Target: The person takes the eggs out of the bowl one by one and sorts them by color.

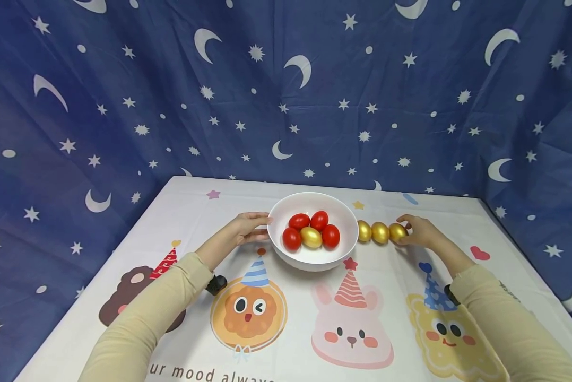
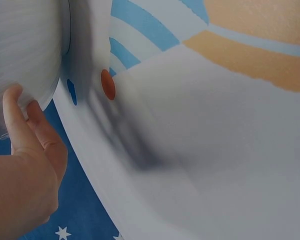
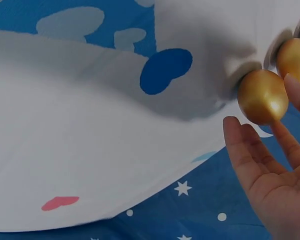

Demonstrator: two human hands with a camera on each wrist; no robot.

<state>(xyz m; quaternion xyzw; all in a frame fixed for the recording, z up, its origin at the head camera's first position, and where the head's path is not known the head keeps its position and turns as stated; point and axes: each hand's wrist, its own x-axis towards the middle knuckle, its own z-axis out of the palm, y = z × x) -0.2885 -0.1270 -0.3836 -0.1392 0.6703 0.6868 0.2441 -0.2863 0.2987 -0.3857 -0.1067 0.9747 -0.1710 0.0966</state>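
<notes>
Navy curtain [image 1: 248,127] w/ white moons + stars fills the bkgd, behind & both sides. White tablecloth [image 1: 195,212] below it, w/ party-hat cartoon prints. Two beige sleeves come in from the near edge: L sleeve [image 1: 143,313] crosses the brown print [image 1: 128,297], R sleeve [image 1: 515,323] covers pt of the yellow biscuit print [image 1: 450,334]. Pink bunny print [image 1: 353,339] & orange round print [image 1: 248,313] lie btwn the arms, flat.

White bowl [image 1: 314,202] sits mid-table toward the far side, upright, btwn the hands. L hand [image 1: 248,228] grips its L side at the rim, fingers against the outer wall. R hand [image 1: 419,231] is well over to the bowl's R, thumb + forefinger pinching the rightmost gold egg [image 1: 397,232], other fingers clear of it per R wrist cam.

Black wrist gear [image 1: 216,285] shows by the L cuff; a bit more by the R.

Eggs: row of 3 gold btwn bowl & R hand. Middle gold egg [image 1: 380,232] + left gold egg [image 1: 364,231] stand in the way btwn the pinched one & bowl; left one right beside the bowl, can't tell if touching. In bowl: 4 red eggs [image 1: 331,236] around 1 gold egg [image 1: 311,237].

Smallest: pink heart print [image 1: 479,253], R of R hand.
</notes>
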